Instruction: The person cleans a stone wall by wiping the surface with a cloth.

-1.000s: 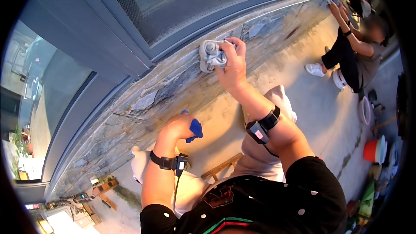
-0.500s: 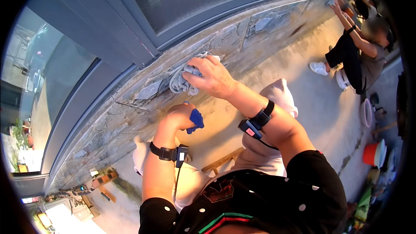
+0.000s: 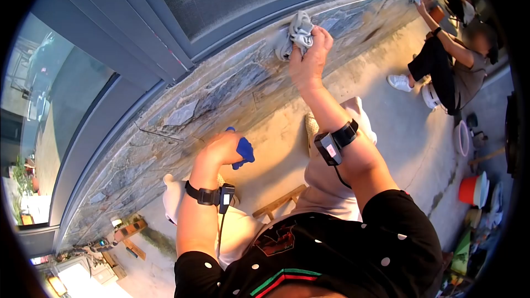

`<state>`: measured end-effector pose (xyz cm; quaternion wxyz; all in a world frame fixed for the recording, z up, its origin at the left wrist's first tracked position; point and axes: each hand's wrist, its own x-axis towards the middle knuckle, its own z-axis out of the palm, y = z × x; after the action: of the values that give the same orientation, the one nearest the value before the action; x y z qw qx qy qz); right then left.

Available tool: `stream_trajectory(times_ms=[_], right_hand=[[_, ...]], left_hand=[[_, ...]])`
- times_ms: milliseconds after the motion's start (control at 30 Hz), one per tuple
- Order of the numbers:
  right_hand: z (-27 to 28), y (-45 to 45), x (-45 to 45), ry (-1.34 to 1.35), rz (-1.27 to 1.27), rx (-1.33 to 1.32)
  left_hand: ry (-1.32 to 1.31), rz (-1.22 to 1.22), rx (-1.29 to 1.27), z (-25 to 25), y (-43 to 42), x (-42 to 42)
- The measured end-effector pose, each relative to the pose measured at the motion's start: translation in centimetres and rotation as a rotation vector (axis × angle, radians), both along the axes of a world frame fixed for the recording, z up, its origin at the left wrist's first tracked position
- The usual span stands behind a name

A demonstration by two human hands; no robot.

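My right hand is closed on a crumpled grey cloth, which lies against the upper part of the stone-faced wall, just under the window frame. Lower down and to the left, my left hand is bent at the wrist with its fingers curled around a bunched dark blue cloth. Part of that cloth sticks out on both sides of the hand, and most of the left fingers are hidden. The blue cloth is apart from the grey one.
A grey metal window frame runs above the wall. Below me is a wooden stool. At the right, another person sits low, one hand at the wall. A red bucket and a pale basin stand on the floor.
My right hand has slid the grey cloth up and to the right along the wall. The left hand with the blue cloth has hardly moved.
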<state>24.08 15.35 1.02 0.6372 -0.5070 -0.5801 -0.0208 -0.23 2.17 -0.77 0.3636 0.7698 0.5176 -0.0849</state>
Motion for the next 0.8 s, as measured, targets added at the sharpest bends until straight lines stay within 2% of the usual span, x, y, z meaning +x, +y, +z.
stream_trajectory(times_ms=[67,167,200,267,333,433,500,567,633,667,733,767,800], right_hand=[[0.5,-2.7,-2.3,-0.188,0.131,0.069],[0.8,-4.3,-4.6,-0.439,0.287,0.211],[0.6,-4.6,-5.2,-0.435,0.287,0.211],[0.2,-5.0,-6.3,-0.557,0.447,0.316],[0.4,-5.1,-6.6,-0.601,0.482,0.367],[1.6,-4.7,-6.0,-0.639,0.533,0.406],[2.2,-3.7,-4.6,-0.605,0.439,0.444],[2.8,-2.4,-2.3,-0.459,0.352,0.365],[3.6,-1.4,0.3,-0.328,0.162,0.223],[3.5,-0.1,1.8,-0.305,0.027,0.245],[2.6,2.2,3.8,-0.077,-0.068,0.11],[1.9,2.9,3.9,-0.079,-0.068,0.107],[1.8,3.2,3.8,0.117,-0.087,-0.01]], left_hand=[[-0.038,0.006,-0.027,1.1,0.0,0.4],[0.051,-0.007,-0.081,1.9,0.1,1.2],[0.075,0.012,-0.084,1.8,0.1,1.4],[0.104,0.034,-0.087,1.3,0.2,1.6],[0.1,-0.006,-0.182,0.7,0.6,1.8],[0.092,0.038,-0.08,0.6,0.4,1.7],[0.055,0.043,-0.07,-2.6,0.6,0.3],[0.012,0.054,-0.059,-2.6,0.5,0.0],[-0.03,0.056,-0.059,0.6,0.3,0.3],[-0.034,0.06,-0.058,-0.2,0.2,0.0],[-0.025,0.033,0.116,-2.2,-0.2,-0.9],[-0.027,0.032,0.113,-2.6,-0.3,-1.0],[-0.013,0.018,0.093,-2.5,-0.2,-1.0]])
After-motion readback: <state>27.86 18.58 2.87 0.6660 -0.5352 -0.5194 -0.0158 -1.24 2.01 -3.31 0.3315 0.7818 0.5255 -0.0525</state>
